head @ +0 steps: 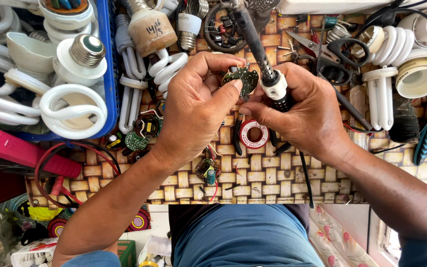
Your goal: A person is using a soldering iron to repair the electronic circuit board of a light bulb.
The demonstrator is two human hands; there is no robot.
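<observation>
The left hand pinches a small round green circuit board between thumb and forefinger, holding it tilted on edge above the table, which is covered in a woven tan and brown pattern. The right hand is closed around the white collar and black grip of a soldering iron, whose dark shaft runs up and away toward the top of the view; the iron lies just beside the board's right edge, and whether it touches the board cannot be told. The two hands meet in the middle of the view, thumbs close together. Directly beneath them, on the table, lies a red and white spool of solder. Nearer the person, a second small board with a green capacitor and red wires rests on the weave, and to the left of the left wrist sit more loose round boards. Further left, a blue crate holds white spiral lamp bulbs and a screw base. Above the hands stand several tube-type lamps and a dark ring-shaped dish of small parts. To the right lie scissors, more white tube lamps and a round lamp base. A red cable loops across the table's left front edge, and the person's blue trousers fill the bottom.
</observation>
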